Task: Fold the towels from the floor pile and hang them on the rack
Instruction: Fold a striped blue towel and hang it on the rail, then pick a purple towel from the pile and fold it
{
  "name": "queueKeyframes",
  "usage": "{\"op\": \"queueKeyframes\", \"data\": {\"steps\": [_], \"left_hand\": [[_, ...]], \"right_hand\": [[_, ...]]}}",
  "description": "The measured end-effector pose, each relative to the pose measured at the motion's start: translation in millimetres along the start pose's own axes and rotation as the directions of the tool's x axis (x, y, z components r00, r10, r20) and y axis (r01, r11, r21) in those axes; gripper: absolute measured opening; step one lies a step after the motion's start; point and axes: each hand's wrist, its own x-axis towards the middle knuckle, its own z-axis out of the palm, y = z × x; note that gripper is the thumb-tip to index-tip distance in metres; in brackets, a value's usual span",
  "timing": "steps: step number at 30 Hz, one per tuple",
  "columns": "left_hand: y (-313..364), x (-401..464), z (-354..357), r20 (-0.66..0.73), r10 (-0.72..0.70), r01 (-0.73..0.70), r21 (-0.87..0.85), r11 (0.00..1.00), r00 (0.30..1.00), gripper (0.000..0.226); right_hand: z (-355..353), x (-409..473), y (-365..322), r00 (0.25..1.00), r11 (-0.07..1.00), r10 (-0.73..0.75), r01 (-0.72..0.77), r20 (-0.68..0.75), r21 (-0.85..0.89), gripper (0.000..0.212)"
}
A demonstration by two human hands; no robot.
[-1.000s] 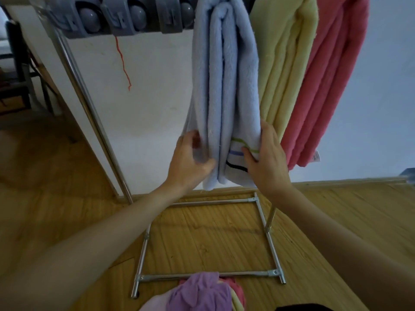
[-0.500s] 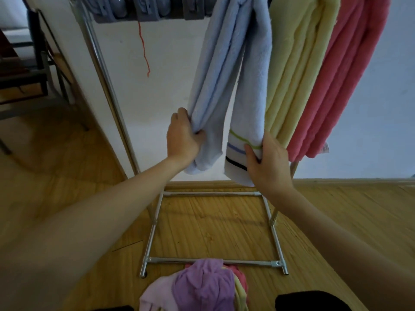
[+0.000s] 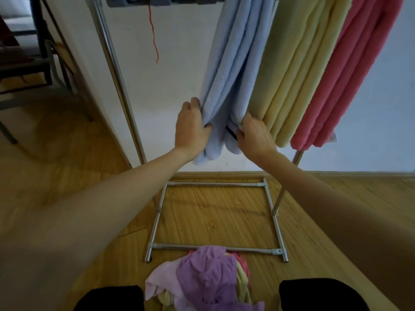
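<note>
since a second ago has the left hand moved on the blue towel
Yes. The left hand has moved up the blue towel, away from its lower end, and now grips its left edge.

Both bare forearms reach forward and upward, converging toward the middle. The left hand is raised with its fingers curled into a grip, thumb wrapped inward. The right hand, just beside it, pinches with bent fingers.
</note>
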Motion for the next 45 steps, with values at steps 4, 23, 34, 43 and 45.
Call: {"op": "queueKeyframes", "data": {"steps": [4,23,34,43,45], "left_hand": [[2,-14,15,0.136,0.047,-0.036,-0.08,0.996,0.99,0.031],[-151,-302,110,0.736,-0.474,0.41,0.288,0.866,0.484,0.02],[-166,-457,191,0.917,-0.297,0.305,0.212,0.928,0.265,0.035],[-166,-479,222,0.901,-0.308,-0.142,0.363,0.921,0.306,0.04],[-167,-477,220,0.911,-0.291,-0.096,0.33,0.939,0.292,0.025]], "right_hand": [[3,-13,14,0.996,0.988,0.032,-0.045,0.084,0.15,0.023],[192,-302,108,0.452,0.91,0.309,-0.396,0.837,-0.122,0.046],[263,-413,144,0.181,0.821,0.353,-0.53,0.918,-0.211,0.066],[294,-430,170,0.215,0.805,0.344,-0.569,0.914,-0.169,0.075],[294,-429,166,0.207,0.816,0.345,-0.548,0.916,-0.184,0.074]]}}
